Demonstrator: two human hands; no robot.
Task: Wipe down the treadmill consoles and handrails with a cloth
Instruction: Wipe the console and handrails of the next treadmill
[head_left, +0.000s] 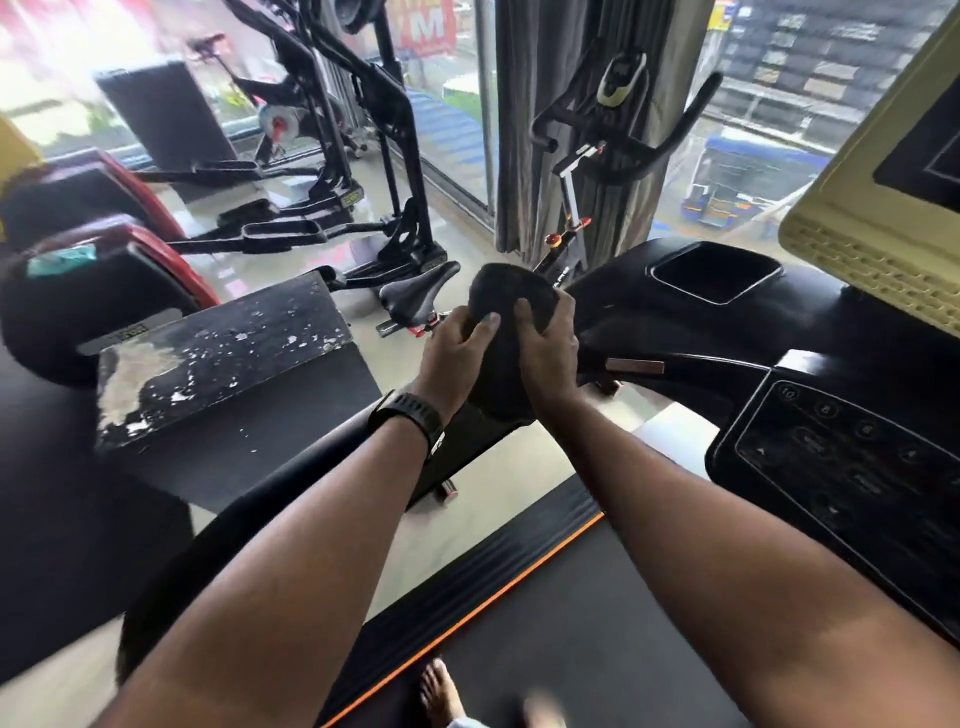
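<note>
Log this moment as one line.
left hand: grips cloth | right hand: grips cloth | cloth: dark, bunched, at left end of console | wiping contact: cannot tell

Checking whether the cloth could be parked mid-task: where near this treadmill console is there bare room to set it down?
Free: the recessed tray between the cloth and the yellow monitor housing; the worn black box top left of the handrail. Crowded: the handrail end, where left hand and right hand both grip the cloth.
</note>
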